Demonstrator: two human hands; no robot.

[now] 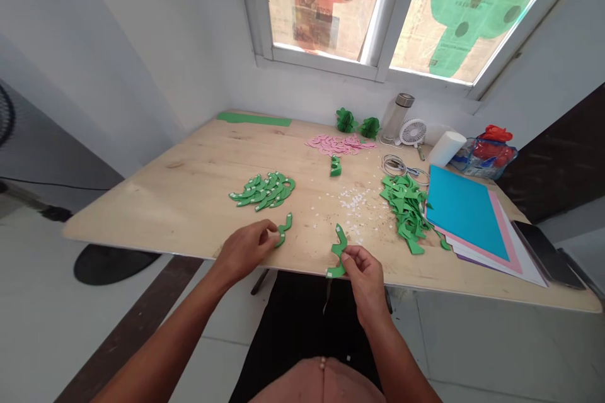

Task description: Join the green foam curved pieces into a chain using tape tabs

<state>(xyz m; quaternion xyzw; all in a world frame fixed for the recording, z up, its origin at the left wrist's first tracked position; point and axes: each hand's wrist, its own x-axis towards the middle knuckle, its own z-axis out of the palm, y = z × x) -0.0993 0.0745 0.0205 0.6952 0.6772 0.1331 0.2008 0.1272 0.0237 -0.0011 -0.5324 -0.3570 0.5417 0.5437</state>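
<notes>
My left hand (250, 247) pinches a small curved green piece (286, 224) above the table's front edge. In my right hand (365, 271) is a zigzag green piece (339, 245) with white squares at its ends, held by its right side between thumb and fingers. Beyond my left hand lies a pile of curved green pieces (265, 191), several with small white squares on them. A short stack of green pieces (335, 166) sits near the middle of the table. White paper bits (353, 201) are scattered beyond my right hand.
On the wooden table (189, 170) are green scraps (407, 211), pink pieces (338, 144), coloured sheets (466, 211), a phone (546, 252), scissors (416, 172), a white roll (447, 149), a small fan (413, 132), a bottle (397, 116) and green paper shapes (346, 120) near the wall.
</notes>
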